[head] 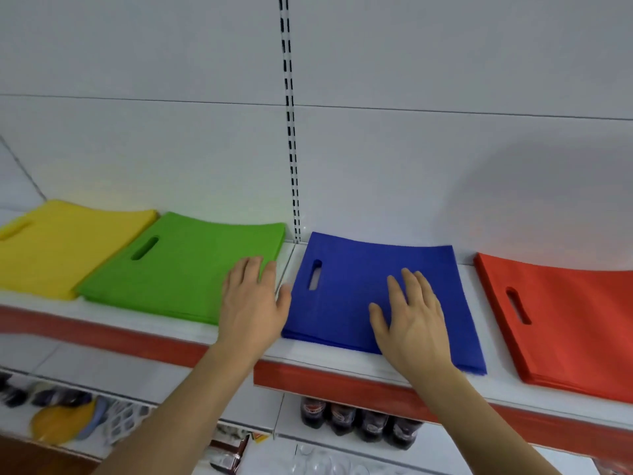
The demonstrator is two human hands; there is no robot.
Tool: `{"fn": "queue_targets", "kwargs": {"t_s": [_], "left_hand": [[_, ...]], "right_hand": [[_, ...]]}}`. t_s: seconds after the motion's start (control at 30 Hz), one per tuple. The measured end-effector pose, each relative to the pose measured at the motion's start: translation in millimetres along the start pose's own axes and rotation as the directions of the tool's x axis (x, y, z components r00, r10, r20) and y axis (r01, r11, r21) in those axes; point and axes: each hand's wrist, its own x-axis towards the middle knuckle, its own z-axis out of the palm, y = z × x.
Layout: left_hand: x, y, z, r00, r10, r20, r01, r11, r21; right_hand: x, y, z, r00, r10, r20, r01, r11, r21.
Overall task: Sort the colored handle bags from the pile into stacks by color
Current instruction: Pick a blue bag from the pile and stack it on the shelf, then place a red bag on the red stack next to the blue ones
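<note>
Fingers of both hands straight, gripping nothing: right hand flat on blue stack, left hand on green stack corner. Risk: a sideways push fans either stack, or slides blue off the shelf lip.

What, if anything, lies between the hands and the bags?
Nothing visible. The right hand lies flat on the blue stack, and the left hand is at the green stack's right edge.
</note>
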Motion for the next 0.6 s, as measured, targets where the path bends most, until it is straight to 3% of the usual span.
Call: {"fn": "queue_targets", "kwargs": {"t_s": [0.3, 0.6], "left_hand": [[-50.6, -120.6, -52.0, 0.982, -0.187, -0.039, 0.189, 0.98, 0.057], [-143.8, -299.6, -109.9, 0.926, -0.374, -0.051, 0.378, 0.919, 0.115]], "right_hand": [[-4.7, -136.7, 4.3, 0.962, -0.272, -0.009, 0.272, 0.96, 0.066], [-54.5, -343.0, 27.0, 0.881, -0.472, -0.036, 0.471, 0.866, 0.171]]}}
